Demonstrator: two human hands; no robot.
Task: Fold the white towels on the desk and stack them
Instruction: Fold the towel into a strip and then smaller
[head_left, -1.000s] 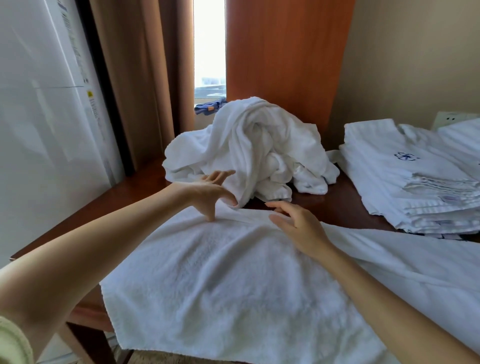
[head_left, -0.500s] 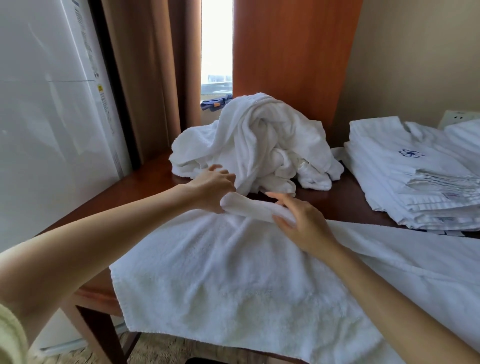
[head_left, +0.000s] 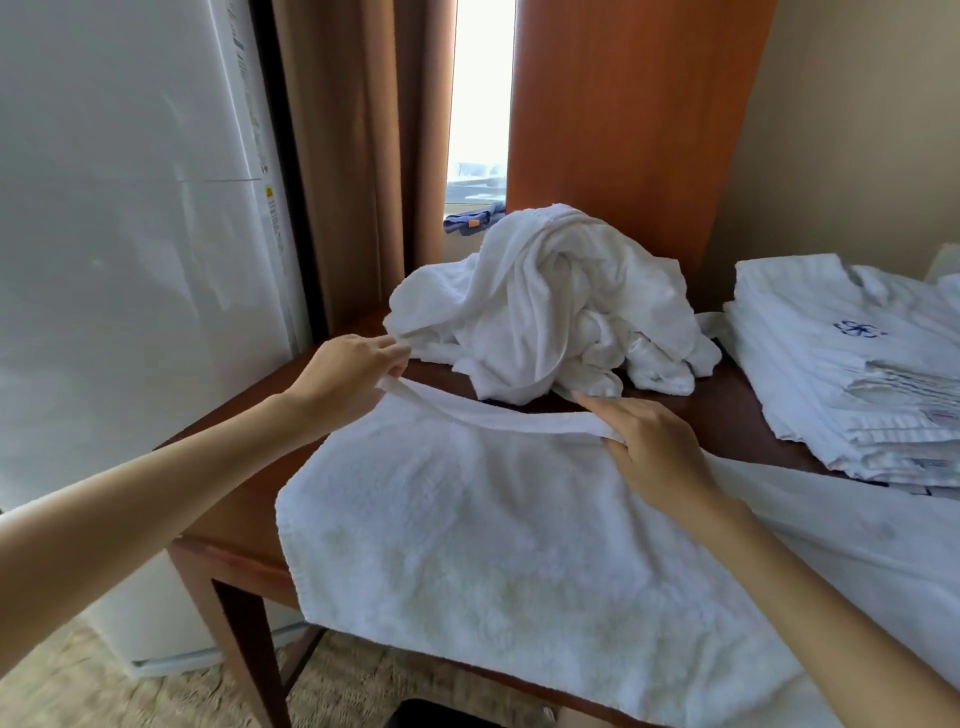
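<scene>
Currently, a white towel (head_left: 493, 545) lies spread over the near part of the desk (head_left: 234, 499), its near edge hanging over the front. The left hand (head_left: 348, 374) pinches its far edge at eleven o'clock and the right hand (head_left: 649, 447) grips the same edge at one o'clock, the strip between them raised. A crumpled pile of towels (head_left: 561, 312) sits beyond at twelve o'clock, and a folded stack (head_left: 857, 364) lies at two o'clock.

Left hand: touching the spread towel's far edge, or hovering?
Touching. Head view: the left hand pinches the spread towel at its lifted far corner; the right hand grips the same edge.
</scene>
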